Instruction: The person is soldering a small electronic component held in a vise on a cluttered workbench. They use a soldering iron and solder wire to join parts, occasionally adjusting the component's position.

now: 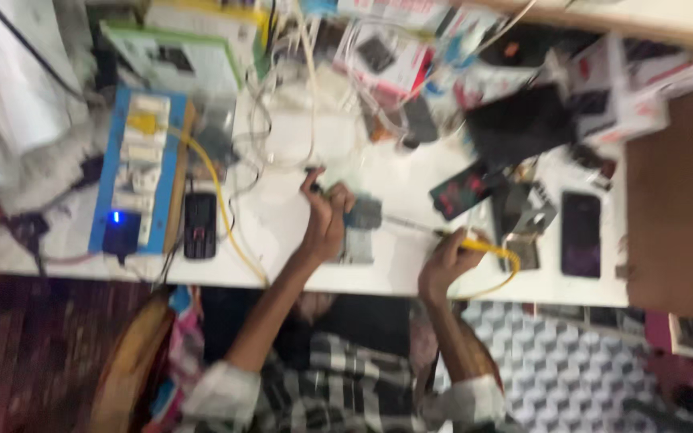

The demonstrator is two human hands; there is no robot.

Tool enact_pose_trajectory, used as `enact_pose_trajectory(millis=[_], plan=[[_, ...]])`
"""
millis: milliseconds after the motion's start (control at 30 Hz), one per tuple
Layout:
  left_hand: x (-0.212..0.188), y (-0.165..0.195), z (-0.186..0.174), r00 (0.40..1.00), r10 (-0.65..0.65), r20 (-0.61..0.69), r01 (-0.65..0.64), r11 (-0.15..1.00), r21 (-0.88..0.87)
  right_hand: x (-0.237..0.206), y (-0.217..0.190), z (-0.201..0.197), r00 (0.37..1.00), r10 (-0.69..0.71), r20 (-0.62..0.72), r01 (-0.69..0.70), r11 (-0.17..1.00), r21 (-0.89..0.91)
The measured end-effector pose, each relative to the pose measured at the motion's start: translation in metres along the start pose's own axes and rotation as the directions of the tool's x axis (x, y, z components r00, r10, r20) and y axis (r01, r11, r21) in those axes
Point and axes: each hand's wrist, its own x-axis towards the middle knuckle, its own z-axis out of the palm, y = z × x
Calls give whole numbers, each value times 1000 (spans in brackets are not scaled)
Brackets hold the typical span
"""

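Fingers (318, 192) of the left hand (326, 220) curl shut on a small blurred board (360, 228); right hand (445, 258) grips a yellow-handled iron (475, 244), probably. Both sit near the desk (395, 180) edge amid clutter.

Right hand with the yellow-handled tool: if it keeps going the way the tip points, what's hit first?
Likely the small grey device that the left hand steadies. The right hand aims the yellow-handled tool left along the white table; blur hides whether the tip already touches.

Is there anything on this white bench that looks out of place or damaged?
Nothing is clearly damaged; the picture is blurred. Loose white cables lie tangled behind the small device between the left hand and right hand.
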Motion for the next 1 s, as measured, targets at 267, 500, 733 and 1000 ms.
enact_pose_trajectory(millis=[267,500,733,1000], plan=[[3,14,6,998,33,-47,-33,999,0,0,-13,2,997,72,24,-75,987,143],[6,13,-6,1000,11,2,-11,999,-30,0,-17,4,995,100,27,-103,984,145],[5,17,-13,991,60,123,-68,996,62,-6,-30,3,987,102,120,-119,982,145],[5,2,-15,994,55,98,-55,999,-4,-8,-12,-4,994,94,57,-102,983,153]])
